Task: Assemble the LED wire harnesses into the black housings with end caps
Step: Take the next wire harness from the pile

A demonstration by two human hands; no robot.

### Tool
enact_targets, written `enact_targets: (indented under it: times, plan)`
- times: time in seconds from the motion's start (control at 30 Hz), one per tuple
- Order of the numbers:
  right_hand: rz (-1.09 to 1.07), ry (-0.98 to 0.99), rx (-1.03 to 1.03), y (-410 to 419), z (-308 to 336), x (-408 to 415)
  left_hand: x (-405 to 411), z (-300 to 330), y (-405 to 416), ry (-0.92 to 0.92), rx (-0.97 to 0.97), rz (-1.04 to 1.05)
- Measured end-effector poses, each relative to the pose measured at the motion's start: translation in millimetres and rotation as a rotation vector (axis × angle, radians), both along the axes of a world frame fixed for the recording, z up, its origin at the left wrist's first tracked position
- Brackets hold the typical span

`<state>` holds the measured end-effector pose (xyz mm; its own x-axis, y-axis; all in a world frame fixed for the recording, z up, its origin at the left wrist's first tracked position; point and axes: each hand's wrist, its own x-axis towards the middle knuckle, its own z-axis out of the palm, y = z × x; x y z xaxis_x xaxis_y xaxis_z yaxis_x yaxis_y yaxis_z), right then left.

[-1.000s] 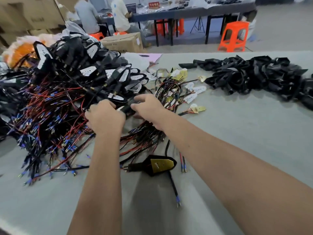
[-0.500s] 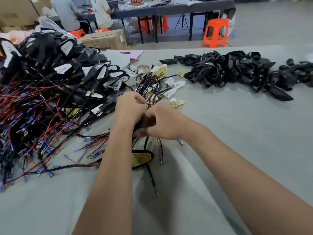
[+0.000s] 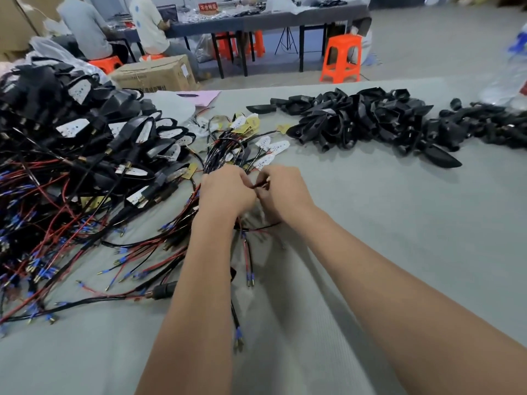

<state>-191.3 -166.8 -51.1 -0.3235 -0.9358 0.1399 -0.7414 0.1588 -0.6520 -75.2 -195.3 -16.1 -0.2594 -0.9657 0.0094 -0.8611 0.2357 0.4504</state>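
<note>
nearest the camera, a loose black lead with a blue-sleeved brass terminal (image 3: 237, 336) lies on the grey cloth-covered table (image 3: 399, 223) between the two bare forearms. further up, the left hand (image 3: 225, 192) and the right hand (image 3: 285, 192) meet knuckle to knuckle over a thin red-and-black wire harness (image 3: 247, 253) — both have their fingers curled in on it, the right pinching a short dark red-tipped piece at the point where the hands touch; what sits inside the left palm is hidden. the harness's two leads hang down toward the camera and end in small brass tips. to the left sprawls a big heap of finished black housings with white led boards and red, black and blue-tipped wires (image 3: 71, 166). just beyond the hands lies a small bundle of unassembled harnesses with white and yellow led boards (image 3: 245, 138). to the right, well apart, is a pile of empty black plastic housings (image 3: 370, 118). past the table edge stand a cardboard box (image 3: 154, 74) and an orange plastic stool (image 3: 340, 58) — two seated people work at a far table.
</note>
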Motion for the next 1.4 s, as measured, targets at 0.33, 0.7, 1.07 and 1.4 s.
enact_targets:
  times: [0.33,0.7,1.07,1.4]
  plan:
    - [-0.363,-0.556,-0.289,36,8,-82,-33,33,9,0.022,0.104,-0.195]
    - [-0.325,-1.003,-0.812,104,32,-163,-145,11,70,0.701,-0.154,-0.314]
    - [-0.323,-0.91,-0.205,171,-10,-233,-276,-37,128,1.067,0.443,-0.21]
    - [-0.422,-1.196,-0.417,179,-10,-249,-312,-38,96,0.66,0.129,-0.426]
